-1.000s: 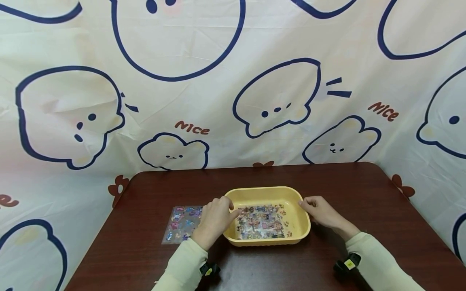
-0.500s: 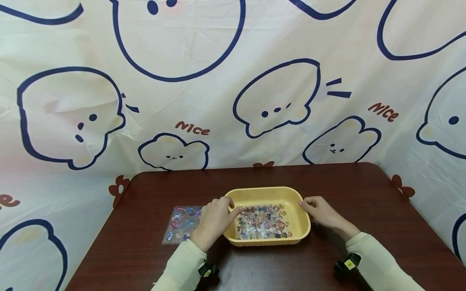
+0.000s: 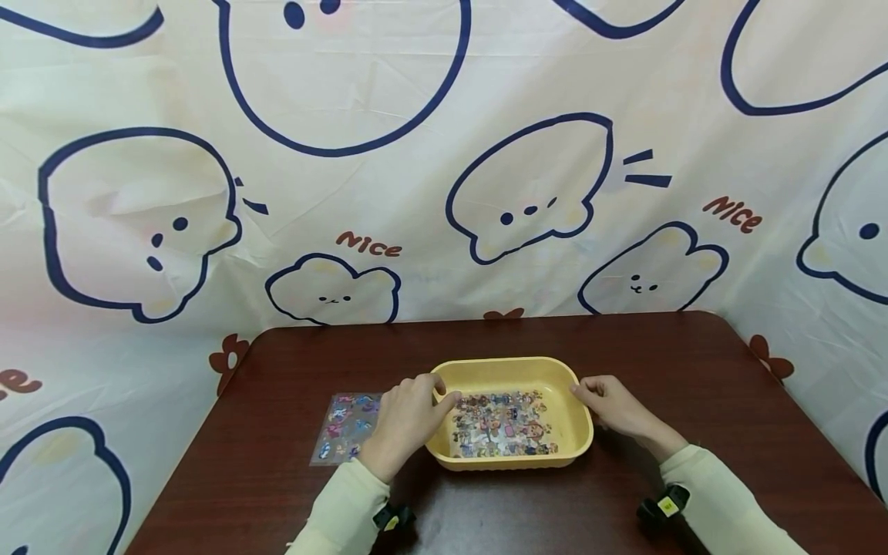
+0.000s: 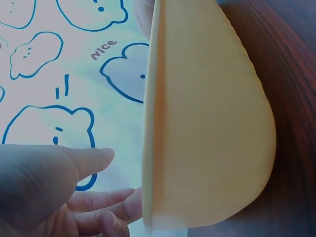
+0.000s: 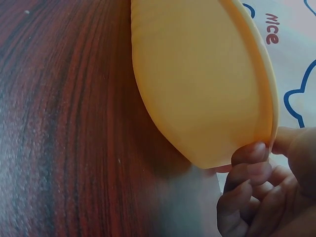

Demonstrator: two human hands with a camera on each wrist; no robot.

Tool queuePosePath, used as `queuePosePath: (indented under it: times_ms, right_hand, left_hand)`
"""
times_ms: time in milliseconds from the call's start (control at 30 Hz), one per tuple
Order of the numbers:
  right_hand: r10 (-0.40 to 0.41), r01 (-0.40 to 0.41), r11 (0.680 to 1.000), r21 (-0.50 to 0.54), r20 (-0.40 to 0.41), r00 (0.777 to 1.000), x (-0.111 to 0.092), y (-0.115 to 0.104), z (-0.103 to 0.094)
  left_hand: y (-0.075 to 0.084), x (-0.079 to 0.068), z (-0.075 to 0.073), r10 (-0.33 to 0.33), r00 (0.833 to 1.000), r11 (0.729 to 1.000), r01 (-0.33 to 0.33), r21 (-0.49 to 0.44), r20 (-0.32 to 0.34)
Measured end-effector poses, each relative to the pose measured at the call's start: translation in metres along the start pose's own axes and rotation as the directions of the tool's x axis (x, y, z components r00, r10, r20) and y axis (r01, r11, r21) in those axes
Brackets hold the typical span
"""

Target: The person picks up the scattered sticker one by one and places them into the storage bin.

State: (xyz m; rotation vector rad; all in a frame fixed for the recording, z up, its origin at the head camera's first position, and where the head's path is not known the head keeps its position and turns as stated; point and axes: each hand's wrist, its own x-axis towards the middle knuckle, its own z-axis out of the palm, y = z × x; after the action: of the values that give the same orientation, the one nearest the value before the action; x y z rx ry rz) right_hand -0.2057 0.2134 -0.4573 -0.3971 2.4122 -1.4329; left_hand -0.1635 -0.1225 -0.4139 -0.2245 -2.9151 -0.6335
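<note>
A shallow yellow plastic basin (image 3: 513, 370) sits on the table in the head view. Inside it lies a patch of small colourful cartoon stickers (image 3: 502, 424); whether they are one sheet or loose pieces is hard to tell. My left hand (image 3: 408, 416) is at the basin's left rim, a finger touching it; in the left wrist view the thumb (image 4: 96, 159) stands extended, apart from the rim. At the right end, my right hand (image 3: 613, 405) pinches the rim between thumb and curled fingers (image 5: 252, 170). Both wrist views show only the basin's outer wall, not the stickers.
A clear sticker sheet (image 3: 347, 428) lies flat left of the basin, partly hidden behind my left hand. The dark wooden table (image 3: 527, 516) runs back to a white curtain (image 3: 416, 193) printed with cartoon animals.
In the basin, the stickers' right part looks different from one second ago: a glossy area there has given way to evenly spread figures. Both hands stay at the rim, almost still.
</note>
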Motion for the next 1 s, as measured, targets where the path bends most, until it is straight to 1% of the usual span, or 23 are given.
queuePosePath:
  times_ms: [333, 500, 733, 1000]
  right_hand:
    - [0.007, -0.007, 1.0, -0.002, -0.003, 1.0, 0.002, 0.003, 0.001]
    - [0.015, -0.015, 1.0, 0.005, -0.008, 1.0, 0.002, 0.004, 0.001]
    - [0.033, -0.032, 0.999, 0.007, -0.019, 0.999, 0.002, 0.001, -0.001]
    - [0.028, -0.027, 0.999, 0.02, -0.014, 1.0, 0.001, 0.003, 0.0]
  left_hand:
    - [-0.005, -0.002, -0.008, -0.001, 1.0, 1.0, 0.001, 0.006, -0.024]
    - [-0.009, -0.001, -0.013, -0.024, 0.999, 1.0, 0.024, 0.004, -0.047]
    - [-0.014, -0.001, -0.021, -0.043, 0.997, 0.999, 0.042, -0.011, -0.071]
    - [-0.023, -0.002, -0.026, -0.108, 0.993, 0.994, 0.108, -0.01, -0.052]
